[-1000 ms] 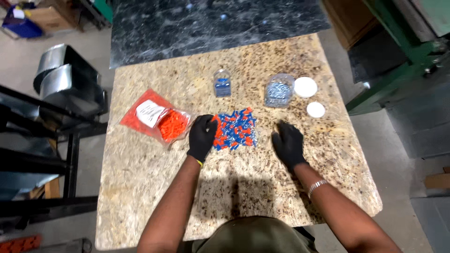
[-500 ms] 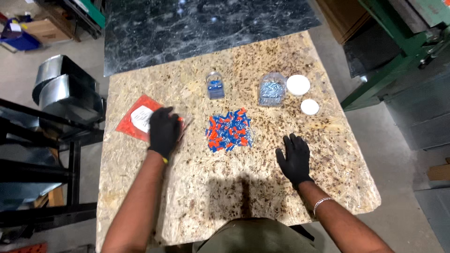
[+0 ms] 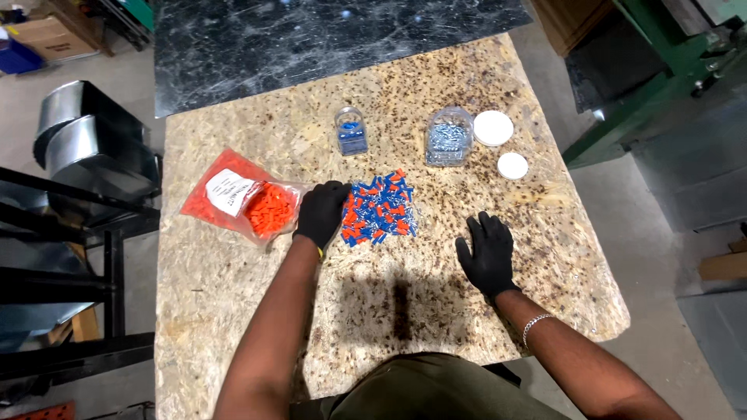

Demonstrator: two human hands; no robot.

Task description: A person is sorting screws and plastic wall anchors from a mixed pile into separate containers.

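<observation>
Black gloves cover the left hand [image 3: 322,211] and right hand [image 3: 487,253], whose wrist wears a silver bracelet [image 3: 535,324].

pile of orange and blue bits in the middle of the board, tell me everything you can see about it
The pile of small orange and blue pieces lies loose and roughly square near the middle of the speckled chipboard tabletop. The pieces look like plastic, lying every way, too small to tell their kind. The black-gloved left hand rests on the pile's left edge. The gloved right hand lies flat on the board, apart from it.
</observation>
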